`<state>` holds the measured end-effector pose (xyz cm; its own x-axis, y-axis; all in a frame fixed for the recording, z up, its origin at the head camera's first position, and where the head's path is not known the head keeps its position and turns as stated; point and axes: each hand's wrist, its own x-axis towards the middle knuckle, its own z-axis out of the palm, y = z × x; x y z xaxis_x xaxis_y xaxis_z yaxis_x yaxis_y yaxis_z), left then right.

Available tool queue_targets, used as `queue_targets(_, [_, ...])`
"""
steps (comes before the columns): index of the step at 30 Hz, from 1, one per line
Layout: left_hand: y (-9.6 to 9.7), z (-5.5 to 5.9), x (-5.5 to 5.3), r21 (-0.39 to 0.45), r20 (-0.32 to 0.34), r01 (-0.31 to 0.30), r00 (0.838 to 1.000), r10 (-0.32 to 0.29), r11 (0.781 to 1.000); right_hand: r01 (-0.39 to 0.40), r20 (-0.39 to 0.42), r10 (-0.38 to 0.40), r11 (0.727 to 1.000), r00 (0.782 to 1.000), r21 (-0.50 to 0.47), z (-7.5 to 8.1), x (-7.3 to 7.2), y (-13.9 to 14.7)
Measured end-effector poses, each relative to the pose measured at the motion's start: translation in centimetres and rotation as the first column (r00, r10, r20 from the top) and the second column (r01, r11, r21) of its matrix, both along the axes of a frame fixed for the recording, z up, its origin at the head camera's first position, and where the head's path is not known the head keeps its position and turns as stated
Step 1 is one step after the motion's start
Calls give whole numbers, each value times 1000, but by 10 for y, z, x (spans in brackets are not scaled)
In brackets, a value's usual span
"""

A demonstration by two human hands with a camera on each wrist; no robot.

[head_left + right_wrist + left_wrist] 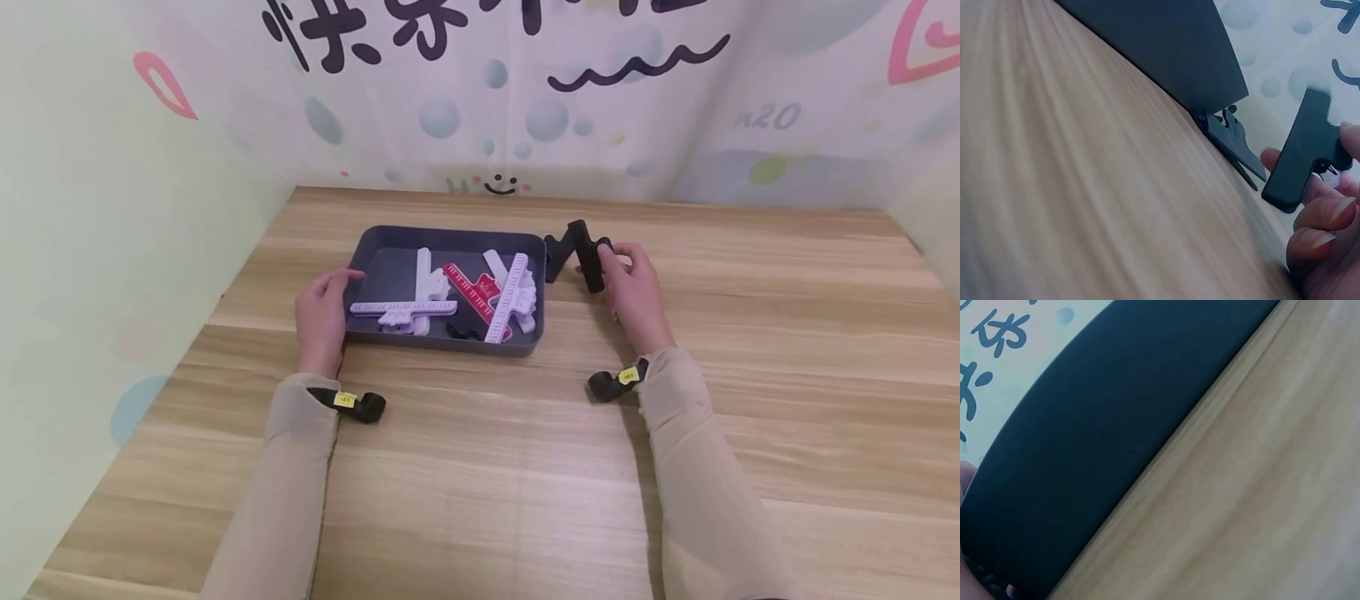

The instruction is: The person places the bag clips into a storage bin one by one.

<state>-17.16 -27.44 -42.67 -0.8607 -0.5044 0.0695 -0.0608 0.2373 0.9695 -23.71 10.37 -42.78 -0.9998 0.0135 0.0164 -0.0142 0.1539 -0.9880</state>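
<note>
At the left end of a dark grey tray (442,343), my left hand (321,321) holds the rim, one digit reaching over it. In the left wrist view the tray's outer wall (1097,425) fills much of the picture, and only bits of that hand show. My right hand (636,292) pinches a black clip (587,257) just off the tray's right end; the right wrist view shows this black clip (1307,150) between thumb and fingers. Another black clip (557,255) lies on the table against the tray's right side, partly behind the held one.
Several long-jawed clips lie crossed in the tray: a lilac clip (403,309), a white clip (423,271), a red clip (471,292), a pale ruler-marked clip (508,296) and a partly hidden black clip (459,332). Behind the wooden table (487,467) hangs a printed backdrop (600,158).
</note>
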Motion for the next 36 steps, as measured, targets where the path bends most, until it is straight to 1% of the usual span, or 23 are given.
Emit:
queue_targets(6, [1, 1, 1, 3, -17, 8, 1000, -8, 1000, 39, -13, -38, 997, 999, 65, -1, 0, -2])
queue_targets(11, [1, 1, 1, 4, -2, 16, 1000, -16, 1000, 74, -54, -69, 992, 996, 99, -1, -1, -2])
queue_targets(14, [1, 0, 1, 4, -1, 18, 1000, -18, 1000, 86, -50, -81, 991, 995, 106, -1, 0, -1])
queue_targets(17, [1, 0, 1, 7, -3, 16, 1000, -16, 1000, 81, -43, -78, 994, 996, 68, -1, 1, -2])
queue_targets(21, [1, 1, 1, 10, -9, 9, 1000, -9, 1000, 28, -41, -29, 999, 999, -19, 0, 4, -7])
queue_targets(24, [1, 1, 1, 5, -4, 8, 1000, -8, 1000, -2, -42, -2, 995, 999, -96, 0, 6, -12])
queue_targets(27, [0, 1, 1, -2, 0, 12, 1000, -12, 1000, 0, -36, -6, 986, 999, -166, 1, 8, -15])
queue_targets(30, [0, 0, 0, -7, -5, 10, 1000, -10, 1000, 3, -27, -8, 982, 1000, -189, 2, 10, -18])
queue_targets(32, [0, 0, 0, -9, -6, 7, 1000, -8, 1000, -1, -23, -4, 983, 1000, -183, 2, 11, -19])
queue_targets(36, [-1, 0, 1, -10, -8, 2, 1000, -2, 1000, -24, -39, 17, 979, 999, -204, 2, 13, -22])
